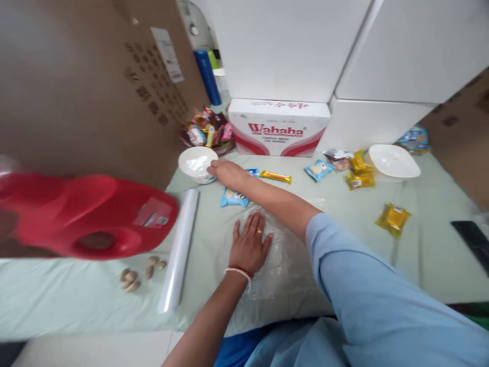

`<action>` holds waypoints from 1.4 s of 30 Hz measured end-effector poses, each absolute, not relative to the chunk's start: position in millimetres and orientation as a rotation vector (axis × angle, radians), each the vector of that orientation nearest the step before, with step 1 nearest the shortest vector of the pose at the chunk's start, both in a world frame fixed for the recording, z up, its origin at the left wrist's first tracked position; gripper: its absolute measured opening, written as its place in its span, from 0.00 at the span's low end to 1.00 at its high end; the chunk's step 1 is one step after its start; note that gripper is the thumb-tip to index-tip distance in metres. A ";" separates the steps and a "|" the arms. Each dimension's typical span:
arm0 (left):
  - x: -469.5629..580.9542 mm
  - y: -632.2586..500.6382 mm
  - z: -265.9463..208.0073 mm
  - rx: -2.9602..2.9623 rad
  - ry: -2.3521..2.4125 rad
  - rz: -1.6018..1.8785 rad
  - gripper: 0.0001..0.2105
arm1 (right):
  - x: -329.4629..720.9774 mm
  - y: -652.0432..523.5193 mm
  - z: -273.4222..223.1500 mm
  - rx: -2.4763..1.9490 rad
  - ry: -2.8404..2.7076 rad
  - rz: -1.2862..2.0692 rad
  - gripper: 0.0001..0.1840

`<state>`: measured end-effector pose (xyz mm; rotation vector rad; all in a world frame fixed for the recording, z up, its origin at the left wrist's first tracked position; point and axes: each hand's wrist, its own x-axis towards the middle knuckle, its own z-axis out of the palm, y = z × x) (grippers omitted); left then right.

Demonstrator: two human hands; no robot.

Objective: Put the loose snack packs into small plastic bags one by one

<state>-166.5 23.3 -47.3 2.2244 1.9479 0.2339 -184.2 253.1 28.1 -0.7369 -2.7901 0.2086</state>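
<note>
My left hand (249, 244) lies flat, fingers stretched out, on the left edge of a sheet of clear plastic film (284, 265) spread on the table. Crossing over it to the left, my right hand (227, 172) has its fingers closed on the rim of a round white bowl (196, 164). Beneath the right forearm rests a blue snack packet (234, 198), with another blue packet (252, 172) partly hidden behind the wrist. A yellow wrapped bar (275, 177) lies just beyond the arm.
A roll of plastic film (179, 250), peanuts (130, 280) and a large red jug (95, 216) are at left. Behind stand a candy basket (208, 130) and a Wahaha box (280, 127). Yellow packets (394, 219), a white container (393, 162) and a phone (471, 242) lie right.
</note>
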 end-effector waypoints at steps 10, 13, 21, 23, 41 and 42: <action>-168.4 29.1 -50.2 2.284 1.915 0.443 0.30 | 146.1 207.4 59.5 -1.209 -1.652 0.681 0.10; -167.8 29.0 -50.2 2.290 1.922 0.449 0.31 | 237.8 227.2 80.2 -1.294 -0.959 0.762 0.04; -166.6 30.1 -50.0 2.245 1.951 0.473 0.32 | 319.2 293.9 81.7 -1.459 -0.268 0.899 0.11; -166.1 30.2 -49.2 2.243 1.949 0.479 0.32 | 325.6 302.2 78.5 -1.471 -0.238 0.908 0.09; -164.6 30.0 -48.6 2.250 1.982 0.459 0.33 | 362.7 324.5 82.3 -1.545 -0.240 0.859 0.04; -164.6 30.0 -48.6 2.249 1.983 0.460 0.33 | 363.6 324.2 78.5 -1.553 -0.267 0.858 0.09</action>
